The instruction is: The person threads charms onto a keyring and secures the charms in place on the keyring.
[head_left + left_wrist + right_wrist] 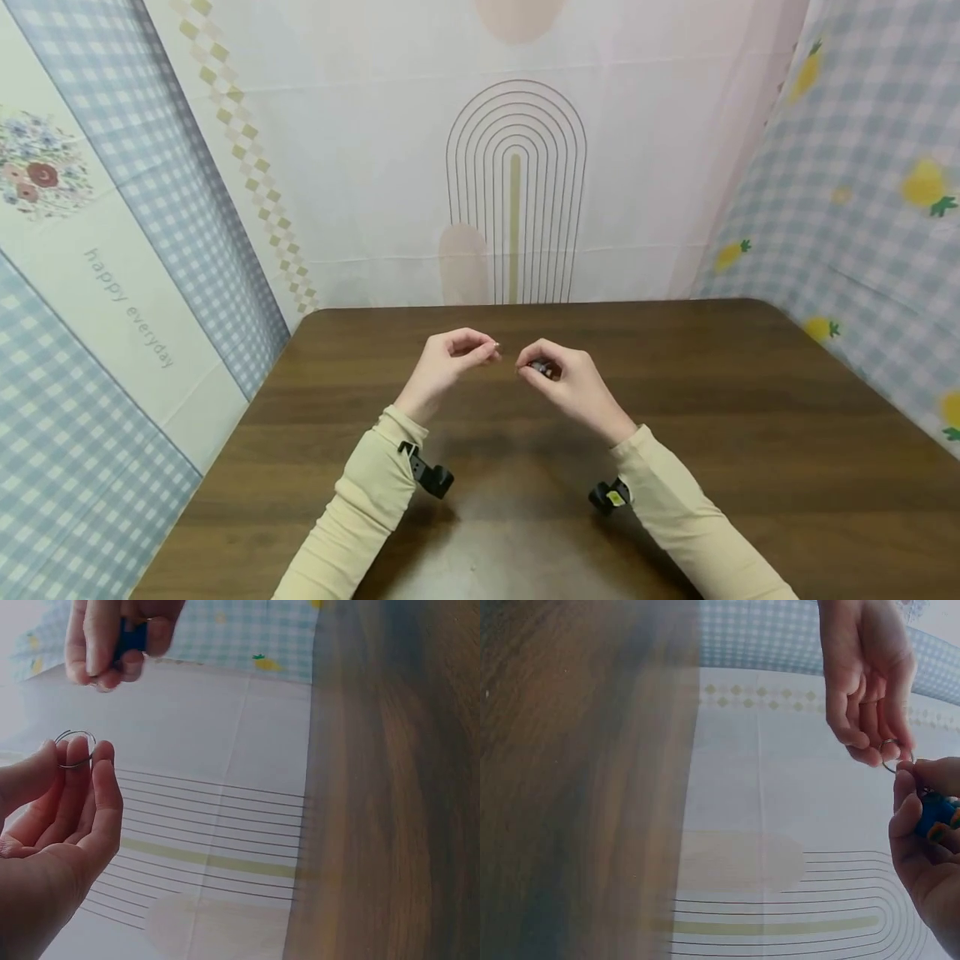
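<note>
Between thumb and fingertips, my left hand (448,367) pinches a thin metal key ring (92,749), held upright above the table. My right hand (573,379) faces it a short way off, its thumb and fingers curled round a small blue figure with orange parts (933,814), probably a keychain charm. Most of the figure is hidden in the palm; in the left wrist view only a blue patch shows. The hands are apart in the head view. Whether anything links the ring to the figure, I cannot tell.
Both hands are above a dark brown wooden table (720,433). A white cloth with arch lines (375,167) hangs behind its far edge, with checked cloths (862,250) at the sides. Each sleeve carries a black wrist camera (433,479).
</note>
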`<state>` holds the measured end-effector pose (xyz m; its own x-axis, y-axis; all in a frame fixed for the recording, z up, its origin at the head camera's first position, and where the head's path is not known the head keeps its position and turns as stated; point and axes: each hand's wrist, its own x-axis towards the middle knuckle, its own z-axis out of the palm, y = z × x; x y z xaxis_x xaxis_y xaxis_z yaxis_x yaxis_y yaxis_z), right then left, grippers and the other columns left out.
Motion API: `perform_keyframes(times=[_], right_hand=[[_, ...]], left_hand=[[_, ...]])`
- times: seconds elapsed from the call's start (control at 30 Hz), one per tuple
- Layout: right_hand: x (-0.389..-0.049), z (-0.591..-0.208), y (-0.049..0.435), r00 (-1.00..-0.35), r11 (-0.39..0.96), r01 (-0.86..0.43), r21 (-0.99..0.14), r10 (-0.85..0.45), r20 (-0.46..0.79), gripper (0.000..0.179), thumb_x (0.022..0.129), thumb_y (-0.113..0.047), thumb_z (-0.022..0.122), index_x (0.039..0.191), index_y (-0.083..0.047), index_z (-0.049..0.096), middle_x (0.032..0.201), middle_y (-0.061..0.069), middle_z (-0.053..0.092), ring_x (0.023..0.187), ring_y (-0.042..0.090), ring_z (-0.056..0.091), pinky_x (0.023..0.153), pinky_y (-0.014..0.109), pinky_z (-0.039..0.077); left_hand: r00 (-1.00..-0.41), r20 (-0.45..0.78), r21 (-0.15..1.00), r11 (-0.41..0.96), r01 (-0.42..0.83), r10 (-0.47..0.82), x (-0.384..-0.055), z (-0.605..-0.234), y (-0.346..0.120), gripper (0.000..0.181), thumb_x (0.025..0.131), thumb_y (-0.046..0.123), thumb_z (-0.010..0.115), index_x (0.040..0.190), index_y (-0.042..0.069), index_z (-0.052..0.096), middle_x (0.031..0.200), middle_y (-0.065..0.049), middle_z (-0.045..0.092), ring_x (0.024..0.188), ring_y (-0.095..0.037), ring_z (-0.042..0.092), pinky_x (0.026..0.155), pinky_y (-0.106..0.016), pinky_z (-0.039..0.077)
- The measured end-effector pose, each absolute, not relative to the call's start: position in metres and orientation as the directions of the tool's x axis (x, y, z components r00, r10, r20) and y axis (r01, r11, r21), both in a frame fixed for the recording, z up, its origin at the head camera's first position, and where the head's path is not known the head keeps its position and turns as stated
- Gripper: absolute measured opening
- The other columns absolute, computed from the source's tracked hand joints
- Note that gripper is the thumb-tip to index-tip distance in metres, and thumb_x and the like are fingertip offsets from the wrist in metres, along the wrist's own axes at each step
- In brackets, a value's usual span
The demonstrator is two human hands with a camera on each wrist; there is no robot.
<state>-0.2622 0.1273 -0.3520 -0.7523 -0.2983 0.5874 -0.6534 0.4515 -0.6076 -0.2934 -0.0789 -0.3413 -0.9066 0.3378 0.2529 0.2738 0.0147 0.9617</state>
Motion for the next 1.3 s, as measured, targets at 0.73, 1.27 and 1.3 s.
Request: perform_keyframes(times=[0.73,1.27,1.3], right_hand=[[-0.26,-0.338,0.128,-0.765,0.447,-0.632,-0.633,-0.232,0.601,0.008,0.086,-0.007,0.071,0.092,-0.013,0.073,0.086,0.005,0.073,0.063,0.008,0.053,0.056,0.021,0.043],[-0.263,-0.341,0.135,-0.802,0.419,-0.591,-0.689,-0.212,0.559,0.006,0.085,-0.009,0.073,0.09,-0.01,0.071,0.087,0.006,0.071,0.066,0.007,0.052,0.059,0.018,0.044],[-0.263,-0.341,0.135,-0.798,0.416,-0.596,-0.687,-0.212,0.564,0.006,0.085,-0.009,0.073,0.09,-0.011,0.071,0.087,0.006,0.07,0.065,0.007,0.052,0.058,0.018,0.043]], left_hand=[[-0.869,0.215,0.974,-0.035,0.223,0.445,-0.291,-0.347,-0.074,0.019,0.094,0.006,0.061,0.104,-0.01,0.063,0.092,-0.007,0.073,0.085,-0.01,0.069,0.098,-0.05,0.05],[-0.873,0.219,0.966,0.032,0.258,0.435,-0.289,-0.348,-0.068,0.019,0.092,0.011,0.065,0.103,-0.005,0.065,0.085,0.009,0.069,0.078,-0.008,0.062,0.074,-0.026,0.051],[-0.879,0.211,0.967,0.043,0.253,0.428,-0.288,-0.348,-0.068,0.019,0.092,0.011,0.066,0.103,-0.004,0.065,0.084,0.01,0.068,0.077,-0.008,0.061,0.072,-0.025,0.05]])
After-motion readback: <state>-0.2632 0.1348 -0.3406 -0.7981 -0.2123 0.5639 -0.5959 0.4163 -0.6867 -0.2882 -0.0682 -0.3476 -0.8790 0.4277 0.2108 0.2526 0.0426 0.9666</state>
